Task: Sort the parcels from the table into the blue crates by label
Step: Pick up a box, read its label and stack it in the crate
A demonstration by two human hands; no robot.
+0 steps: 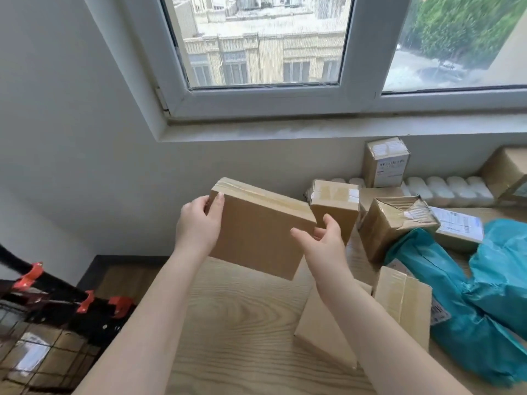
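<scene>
A wire basket (42, 352) at the lower left, below the table edge, holds cardboard parcels, one with a white label; its bars blur the contents, and a black frame with red clips (85, 302) crosses above it. No blue crate can be made out. Above the table (233, 323), a flat brown box (256, 232) is held tilted in the air. The left hand (198, 223) grips its upper left corner, thumb on the near face and fingers hidden behind it. The right hand (320, 240) is at the box's right edge with thumb and fingers spread and loosely bent; whether it truly grips cannot be told. The box's near face is plain, with clear tape along the top edge, and any label is out of sight. To the right, more parcels crowd the table: a small taped box (335, 203) just behind the right hand, a crumpled box (396, 223), an upright box (386, 162) with a label against the wall, a flat labelled parcel (459, 228), two teal mailer bags (470, 309) cut off by the right edge, and two cardboard pieces (399, 300) partly hidden by the right forearm. A strip of white air cushions (447, 189) lies along the wall. Label text is too small to read. The table is pale wood grain, set against a white wall under a white-framed window (265, 101) showing buildings and trees.
</scene>
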